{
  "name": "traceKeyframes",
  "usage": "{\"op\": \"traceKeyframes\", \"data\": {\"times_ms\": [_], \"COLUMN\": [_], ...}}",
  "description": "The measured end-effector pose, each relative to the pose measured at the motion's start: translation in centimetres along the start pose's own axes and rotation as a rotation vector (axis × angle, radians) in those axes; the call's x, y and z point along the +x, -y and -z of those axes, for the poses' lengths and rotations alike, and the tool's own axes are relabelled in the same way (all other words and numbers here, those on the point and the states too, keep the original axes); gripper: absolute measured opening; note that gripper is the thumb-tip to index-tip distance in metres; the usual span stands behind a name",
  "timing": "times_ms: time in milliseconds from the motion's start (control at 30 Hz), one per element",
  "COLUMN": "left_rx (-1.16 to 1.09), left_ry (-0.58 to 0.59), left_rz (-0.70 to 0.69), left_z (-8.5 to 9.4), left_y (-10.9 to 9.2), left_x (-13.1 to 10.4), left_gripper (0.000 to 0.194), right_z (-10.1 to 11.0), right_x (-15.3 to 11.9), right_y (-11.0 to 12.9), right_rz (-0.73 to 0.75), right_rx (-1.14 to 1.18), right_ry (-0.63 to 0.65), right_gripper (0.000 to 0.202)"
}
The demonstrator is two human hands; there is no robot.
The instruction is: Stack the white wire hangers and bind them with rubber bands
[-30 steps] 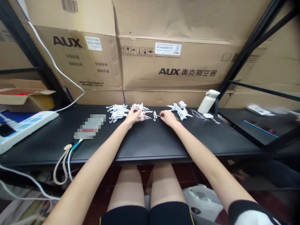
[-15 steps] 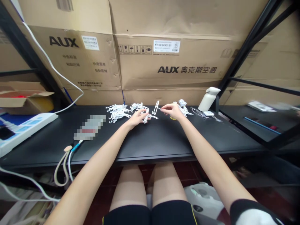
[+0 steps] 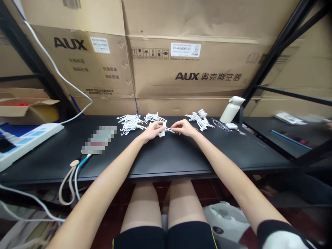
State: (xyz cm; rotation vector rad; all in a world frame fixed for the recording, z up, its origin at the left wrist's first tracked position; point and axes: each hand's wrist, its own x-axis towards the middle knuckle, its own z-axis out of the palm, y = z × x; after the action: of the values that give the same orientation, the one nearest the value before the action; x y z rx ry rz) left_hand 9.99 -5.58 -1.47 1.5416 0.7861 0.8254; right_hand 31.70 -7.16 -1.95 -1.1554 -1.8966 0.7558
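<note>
My left hand (image 3: 152, 131) is closed around a small bunch of white wire hooks (image 3: 162, 132), held just above the black tabletop. The hooks' straight ends stick out to the right. My right hand (image 3: 184, 128) pinches at these ends from the right; a white hook is in its fingertips, now among the others, though its outline is hard to separate. Left of my left hand lies one pile of white hooks (image 3: 129, 123), with a smaller pile (image 3: 152, 117) behind the hand. Past my right hand is a heap of white hooks (image 3: 201, 121). Something yellow shows partly behind that hand.
A white bottle (image 3: 231, 109), a white case (image 3: 231, 126) and thin clear cords stand at right. At left are a blurred-out flat object (image 3: 100, 140) with a strap, a power strip (image 3: 31, 145) and an open carton (image 3: 26, 107). Large cardboard boxes (image 3: 155, 79) wall the back.
My right hand has moved left with its hook, bringing it to the bunch in my left hand. The heap at right is less covered now. My left hand has barely moved.
</note>
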Motion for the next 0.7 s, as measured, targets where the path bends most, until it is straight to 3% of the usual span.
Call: {"op": "traceKeyframes", "data": {"times_ms": [467, 700], "left_rx": [0.043, 0.105], "left_ry": [0.047, 0.105], "left_rz": [-0.161, -0.166], "left_z": [0.1, 0.6], "left_y": [0.8, 1.1], "left_x": [0.6, 0.7], "left_gripper": [0.052, 0.057], "right_z": [-1.0, -1.1], "right_x": [-0.3, -0.3], "right_y": [0.6, 0.6], "right_rz": [0.01, 0.009], "right_rx": [-0.027, 0.005], "right_ry": [0.073, 0.116], "right_gripper": [0.032, 0.033]}}
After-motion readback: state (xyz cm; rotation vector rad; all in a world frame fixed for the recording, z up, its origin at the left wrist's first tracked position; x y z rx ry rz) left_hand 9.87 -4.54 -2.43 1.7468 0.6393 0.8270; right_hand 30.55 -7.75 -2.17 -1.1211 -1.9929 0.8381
